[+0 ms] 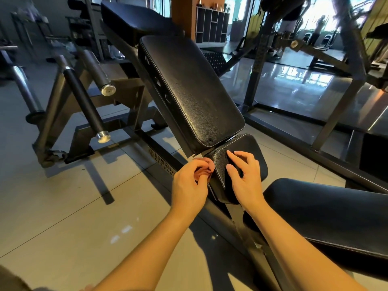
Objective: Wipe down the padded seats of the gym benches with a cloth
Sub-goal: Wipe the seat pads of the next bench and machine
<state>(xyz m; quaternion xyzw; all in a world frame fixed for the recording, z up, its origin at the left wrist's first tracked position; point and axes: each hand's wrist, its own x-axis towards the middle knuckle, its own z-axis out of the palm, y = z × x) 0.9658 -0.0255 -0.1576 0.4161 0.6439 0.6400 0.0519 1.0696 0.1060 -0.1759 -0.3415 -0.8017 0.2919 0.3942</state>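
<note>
The bench has a long black padded backrest [189, 89] tilted upward and a small black seat pad [249, 150] below it. My right hand [245, 177] rests on the seat pad with its fingers spread and relaxed. My left hand [191, 183] is at the pad's left edge, beside the frame. Its fingers are curled round a small pinkish wad [206, 168] that looks like a bunched cloth, mostly hidden in the hand. Another black pad [327, 211] lies at the lower right, under my right forearm.
The bench's steel frame [159, 156] runs diagonally over a tiled floor [63, 206]. Weight-plate pegs and a lever arm [84, 97] stand to the left. More machine frames [336, 101], a shelf unit [212, 24] and a person stand at the back.
</note>
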